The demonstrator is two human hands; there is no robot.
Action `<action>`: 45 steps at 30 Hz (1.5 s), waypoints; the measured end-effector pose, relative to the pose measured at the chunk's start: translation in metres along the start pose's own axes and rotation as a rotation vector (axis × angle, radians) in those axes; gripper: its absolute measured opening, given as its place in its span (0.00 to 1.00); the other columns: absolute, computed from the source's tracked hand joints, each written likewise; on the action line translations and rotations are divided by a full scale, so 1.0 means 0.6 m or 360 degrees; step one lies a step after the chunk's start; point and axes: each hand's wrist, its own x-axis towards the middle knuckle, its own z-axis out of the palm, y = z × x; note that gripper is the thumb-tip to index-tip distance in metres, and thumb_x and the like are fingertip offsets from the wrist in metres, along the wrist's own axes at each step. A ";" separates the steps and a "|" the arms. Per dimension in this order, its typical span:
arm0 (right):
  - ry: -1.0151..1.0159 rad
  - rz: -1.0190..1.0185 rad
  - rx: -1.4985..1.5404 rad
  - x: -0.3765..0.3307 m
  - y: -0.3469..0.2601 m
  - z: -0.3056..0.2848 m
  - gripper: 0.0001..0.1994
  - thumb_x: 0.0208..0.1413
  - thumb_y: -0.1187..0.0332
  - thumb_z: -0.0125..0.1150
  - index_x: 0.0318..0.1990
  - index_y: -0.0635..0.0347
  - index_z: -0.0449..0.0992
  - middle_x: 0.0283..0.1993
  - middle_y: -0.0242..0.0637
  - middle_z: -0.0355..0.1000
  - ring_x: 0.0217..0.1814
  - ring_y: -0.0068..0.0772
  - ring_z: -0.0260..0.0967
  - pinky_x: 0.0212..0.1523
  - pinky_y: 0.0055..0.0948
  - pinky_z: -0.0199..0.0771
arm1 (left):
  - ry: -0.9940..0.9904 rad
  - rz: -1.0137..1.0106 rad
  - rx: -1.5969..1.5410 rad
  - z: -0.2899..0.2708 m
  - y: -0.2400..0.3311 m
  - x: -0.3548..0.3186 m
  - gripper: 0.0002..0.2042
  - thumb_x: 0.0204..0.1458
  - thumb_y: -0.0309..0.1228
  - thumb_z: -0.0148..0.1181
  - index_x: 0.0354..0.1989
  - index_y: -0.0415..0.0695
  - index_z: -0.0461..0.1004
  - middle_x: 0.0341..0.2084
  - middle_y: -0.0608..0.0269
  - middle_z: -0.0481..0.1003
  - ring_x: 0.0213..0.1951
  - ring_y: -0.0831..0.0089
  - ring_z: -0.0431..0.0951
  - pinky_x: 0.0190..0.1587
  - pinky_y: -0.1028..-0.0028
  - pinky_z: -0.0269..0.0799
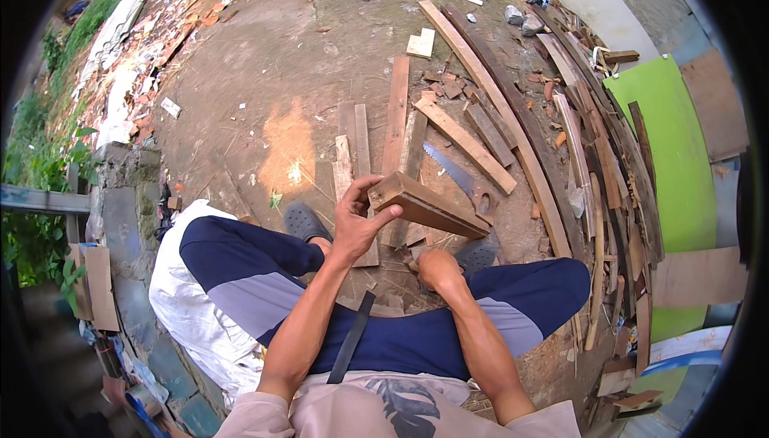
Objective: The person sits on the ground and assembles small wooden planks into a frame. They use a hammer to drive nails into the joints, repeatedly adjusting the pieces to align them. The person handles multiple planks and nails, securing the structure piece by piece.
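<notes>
My left hand (359, 218) grips the near-left end of a short, thick brown wooden beam (428, 210), thumb on one side and fingers round the other. The beam is raised in front of my knees and slants down to the right. Below it my right hand (439, 268) is closed, and what it holds is mostly hidden. A handsaw (450, 170) with a bluish blade and wooden handle lies on the ground beyond the beam. Several loose planks (396, 110) lie around it.
Long timbers (513, 130) curve along the right, beside a pile of scrap wood (605, 158) and a bright green panel (669, 150). Rubble (152, 62) covers the far left. A low block wall (124, 214) stands at my left, near white cloth (188, 302).
</notes>
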 end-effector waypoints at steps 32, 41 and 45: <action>-0.0008 0.0143 0.0416 0.004 0.035 0.031 0.13 0.57 0.72 0.56 0.46 0.59 0.84 0.50 0.45 0.80 0.53 0.46 0.79 0.47 0.41 0.82 | 0.1782 -0.0786 0.0586 -0.160 -0.216 0.131 0.50 0.54 0.64 0.57 0.65 0.26 0.50 0.58 0.34 0.66 0.56 0.45 0.73 0.58 0.56 0.72; -0.0121 0.0156 0.0360 0.000 0.039 0.023 0.13 0.56 0.72 0.59 0.47 0.59 0.84 0.51 0.44 0.80 0.54 0.46 0.79 0.47 0.41 0.82 | 0.1879 -0.0387 0.0333 -0.357 -0.119 0.155 0.49 0.56 0.65 0.53 0.65 0.24 0.56 0.59 0.37 0.67 0.56 0.47 0.75 0.54 0.51 0.77; -0.0153 0.0124 0.0338 0.003 0.030 0.015 0.13 0.55 0.72 0.59 0.47 0.60 0.84 0.50 0.44 0.80 0.53 0.47 0.79 0.47 0.41 0.81 | 0.2053 -0.0252 0.0148 -0.458 -0.069 0.146 0.48 0.56 0.66 0.52 0.66 0.28 0.58 0.59 0.40 0.66 0.54 0.46 0.75 0.53 0.50 0.79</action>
